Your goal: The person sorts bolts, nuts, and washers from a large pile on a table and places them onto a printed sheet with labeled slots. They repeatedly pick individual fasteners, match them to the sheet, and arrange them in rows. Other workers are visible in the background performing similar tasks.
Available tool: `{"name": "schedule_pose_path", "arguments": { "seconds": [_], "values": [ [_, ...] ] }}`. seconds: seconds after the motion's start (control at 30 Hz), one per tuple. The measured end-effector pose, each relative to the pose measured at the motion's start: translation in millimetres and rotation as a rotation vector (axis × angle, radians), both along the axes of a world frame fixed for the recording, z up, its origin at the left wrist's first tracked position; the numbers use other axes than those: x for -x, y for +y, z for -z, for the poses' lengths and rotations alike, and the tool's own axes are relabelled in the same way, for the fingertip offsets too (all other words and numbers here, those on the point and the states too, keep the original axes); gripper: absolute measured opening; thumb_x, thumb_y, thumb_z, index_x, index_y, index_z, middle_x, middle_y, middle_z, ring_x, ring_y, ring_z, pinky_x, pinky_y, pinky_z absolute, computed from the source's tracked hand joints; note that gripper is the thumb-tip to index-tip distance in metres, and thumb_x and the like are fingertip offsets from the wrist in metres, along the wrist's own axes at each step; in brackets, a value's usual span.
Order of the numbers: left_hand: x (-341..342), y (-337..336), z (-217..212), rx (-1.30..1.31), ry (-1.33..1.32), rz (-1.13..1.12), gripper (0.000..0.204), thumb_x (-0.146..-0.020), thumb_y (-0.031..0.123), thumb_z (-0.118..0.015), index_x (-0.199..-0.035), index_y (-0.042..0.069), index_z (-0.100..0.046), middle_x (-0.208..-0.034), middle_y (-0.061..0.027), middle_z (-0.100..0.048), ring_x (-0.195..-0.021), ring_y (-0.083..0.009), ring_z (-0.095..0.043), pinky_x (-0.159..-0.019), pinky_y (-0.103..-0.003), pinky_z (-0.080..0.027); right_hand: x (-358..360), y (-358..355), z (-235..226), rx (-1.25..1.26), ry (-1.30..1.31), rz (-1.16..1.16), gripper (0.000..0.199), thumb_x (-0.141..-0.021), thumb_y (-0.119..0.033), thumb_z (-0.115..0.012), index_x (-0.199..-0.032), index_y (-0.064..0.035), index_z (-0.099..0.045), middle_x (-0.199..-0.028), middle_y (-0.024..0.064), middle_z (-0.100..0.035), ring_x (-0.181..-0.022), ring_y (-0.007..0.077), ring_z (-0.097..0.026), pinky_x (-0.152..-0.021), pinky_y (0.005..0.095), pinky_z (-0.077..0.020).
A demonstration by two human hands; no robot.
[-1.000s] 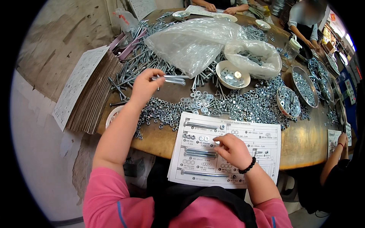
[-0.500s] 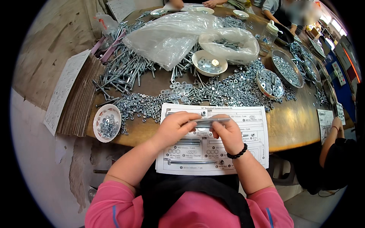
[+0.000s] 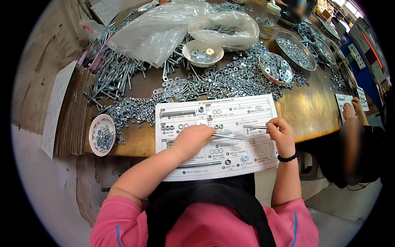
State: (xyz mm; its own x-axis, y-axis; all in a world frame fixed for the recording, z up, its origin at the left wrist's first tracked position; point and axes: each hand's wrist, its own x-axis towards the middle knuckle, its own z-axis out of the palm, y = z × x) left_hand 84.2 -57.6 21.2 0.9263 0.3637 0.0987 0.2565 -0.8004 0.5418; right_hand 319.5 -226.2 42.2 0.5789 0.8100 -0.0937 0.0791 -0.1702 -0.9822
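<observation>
A worn wooden table (image 3: 321,111) fills the view, heaped with loose zinc-coloured hardware. At the far left a stack of cardboard sheets (image 3: 68,111) stands on edge against the table side, and just beside it a small white bowl (image 3: 101,135) holds nuts. Further in, a scatter of long bolts (image 3: 117,74) lies under a crumpled clear plastic bag (image 3: 156,33).

In front of the person lies a printed parts sheet (image 3: 218,136), with bolts, nuts and washers already set on several of its outlined places. The left hand (image 3: 193,138) rests on the sheet's middle, fingers curled closed around one end of a long bolt (image 3: 226,135). That bolt lies with its long axis running left to right across the sheet, its free end pointing toward the right hand (image 3: 280,132), which is near but not touching it. The right hand is closed too, pinching a shorter bolt (image 3: 254,127) by its right end, likewise lying crosswise.

Beyond, a pile of nuts (image 3: 238,78) spreads toward a bowl of washers (image 3: 275,68) on the right.
</observation>
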Motion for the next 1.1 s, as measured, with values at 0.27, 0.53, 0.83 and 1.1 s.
{"name": "schedule_pose_path", "arguments": {
  "seconds": [0.27, 0.53, 0.83, 1.1],
  "values": [
    [-18.5, -23.2, 12.8, -0.299, -0.079, 0.049, 0.012, -0.073, 0.009, -0.054, -0.085, 0.009, -0.051, -0.078, -0.0054, -0.052, -0.074, -0.0240, -0.056, -0.063, -0.036, -0.047, 25.3, 10.8, 10.2, 0.098, -0.412, -0.296, 0.009, -0.077, -0.007, -0.064, -0.083, -0.0023, -0.061, -0.075, 0.0063, -0.061, -0.067, 0.0183, -0.057, -0.060, 0.0291, -0.0458],
    [-12.9, -21.3, 0.6, -0.261, 0.018, -0.026, 0.023, -0.063, 0.026, -0.073, -0.070, 0.012, -0.057, -0.080, -0.0019, -0.055, -0.077, -0.0210, -0.055, -0.074, -0.036, -0.038, 42.1, 16.5, 26.4, -0.099, -0.972, -0.271, 0.012, -0.070, -0.010, -0.067, -0.079, -0.0086, -0.060, -0.071, 0.0065, -0.057, -0.073, 0.0272, -0.056, -0.063, 0.0367, -0.0464],
    [-14.2, -23.8, 17.9, -0.309, -0.022, -0.043, 0.024, -0.065, 0.025, -0.073, -0.071, 0.008, -0.057, -0.080, -0.0044, -0.055, -0.073, -0.0223, -0.055, -0.082, -0.038, -0.037, 45.4, 11.3, 30.8, 0.234, -0.758, -0.240, 0.009, -0.079, -0.011, -0.060, -0.086, -0.0048, -0.059, -0.078, 0.0128, -0.060, -0.076, 0.0320, -0.057, -0.065, 0.0387, -0.0463],
    [-10.5, -23.4, 16.5, -0.117, -0.007, -0.071, 0.022, -0.068, 0.020, -0.072, -0.078, 0.010, -0.055, -0.084, -0.0041, -0.054, -0.082, -0.0225, -0.054, -0.086, -0.038, -0.035, 49.1, 16.1, 33.9, 0.151, -0.778, -0.159, 0.010, -0.080, -0.010, -0.059, -0.087, -0.0035, -0.058, -0.080, 0.0145, -0.059, -0.076, 0.0331, -0.057, -0.066, 0.0396, -0.0460]
  ]
}}
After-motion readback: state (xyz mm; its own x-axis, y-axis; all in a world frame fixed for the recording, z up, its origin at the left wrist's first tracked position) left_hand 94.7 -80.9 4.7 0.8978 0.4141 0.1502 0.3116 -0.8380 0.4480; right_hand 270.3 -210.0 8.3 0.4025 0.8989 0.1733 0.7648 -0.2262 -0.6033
